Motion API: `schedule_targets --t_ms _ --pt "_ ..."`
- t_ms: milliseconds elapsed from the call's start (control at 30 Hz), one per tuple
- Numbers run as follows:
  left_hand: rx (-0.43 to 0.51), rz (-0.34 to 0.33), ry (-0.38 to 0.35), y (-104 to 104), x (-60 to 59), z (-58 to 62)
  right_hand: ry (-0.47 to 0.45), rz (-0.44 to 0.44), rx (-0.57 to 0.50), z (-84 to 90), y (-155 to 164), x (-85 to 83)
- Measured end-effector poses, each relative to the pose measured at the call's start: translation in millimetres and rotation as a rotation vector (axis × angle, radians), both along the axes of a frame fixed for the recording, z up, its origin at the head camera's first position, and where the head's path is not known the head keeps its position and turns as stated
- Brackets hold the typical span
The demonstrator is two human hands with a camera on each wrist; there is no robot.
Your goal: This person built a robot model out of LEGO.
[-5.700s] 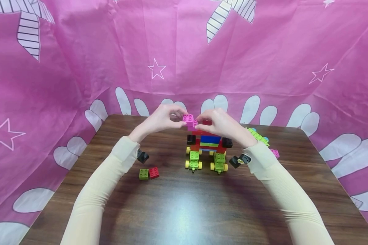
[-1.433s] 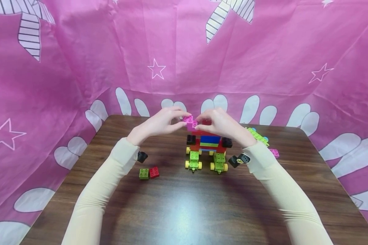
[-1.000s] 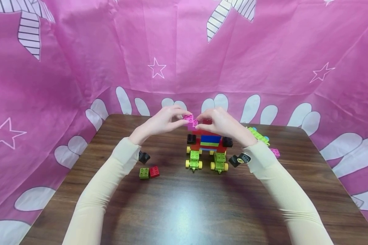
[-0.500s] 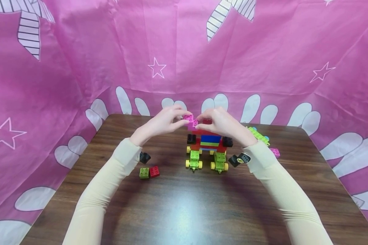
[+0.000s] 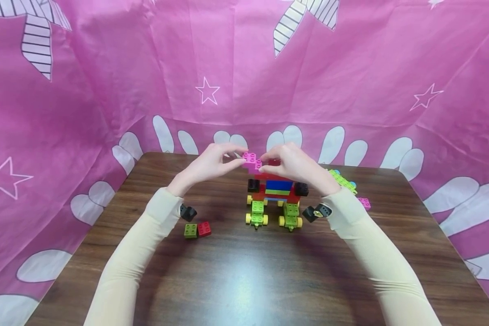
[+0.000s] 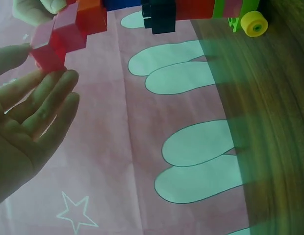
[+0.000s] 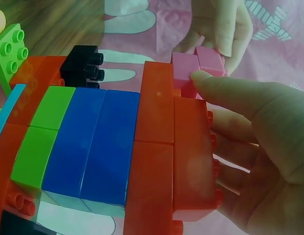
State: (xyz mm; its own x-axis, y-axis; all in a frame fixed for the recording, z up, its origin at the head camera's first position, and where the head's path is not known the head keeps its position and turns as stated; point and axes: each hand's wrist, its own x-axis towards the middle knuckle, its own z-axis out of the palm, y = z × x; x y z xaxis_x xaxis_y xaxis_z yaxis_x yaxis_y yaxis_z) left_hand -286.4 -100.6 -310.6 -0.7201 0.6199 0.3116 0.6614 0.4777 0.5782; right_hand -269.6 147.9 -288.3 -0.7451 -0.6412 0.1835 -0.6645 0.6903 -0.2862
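Note:
A toy brick figure of red, blue and green bricks (image 5: 279, 186) stands mid-table on two green wheeled bases (image 5: 257, 207), with black bricks (image 5: 254, 185) jutting from its sides. At its upper left, an upper pink brick (image 5: 249, 158) sits stepped outward on a lower pink brick (image 7: 185, 66). My left hand (image 5: 212, 164) pinches the upper pink brick between thumb and fingers, as the left wrist view confirms. With my right hand (image 5: 291, 164), I grip the figure's top: the thumb presses the lower pink brick, while the other fingers lie behind the top red brick (image 7: 193, 152).
A loose green brick (image 5: 190, 231) and a red brick (image 5: 204, 229) lie side by side at front left. Behind my right forearm are a lime-green piece with blue parts (image 5: 343, 181) and a pink brick (image 5: 365, 203). Pink cloth (image 5: 244, 59) hangs around the wooden table (image 5: 244, 267).
Over the last half second my left hand and the upper pink brick have shifted slightly left, uncovering more of that brick's front. My right hand and the figure stay essentially in place.

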Motion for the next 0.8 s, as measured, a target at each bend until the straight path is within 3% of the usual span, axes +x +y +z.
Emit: schedule_targets --t_ms 333,800 --pt "0.065 0.024 -0.062 -2.6 0.0 -3.7 0.009 -0.016 0.022 2.1 -0.9 1.4" --pt "0.028 0.004 0.016 0.5 3.9 -1.5 0.016 -0.033 0.043 1.3 -1.9 0.1"
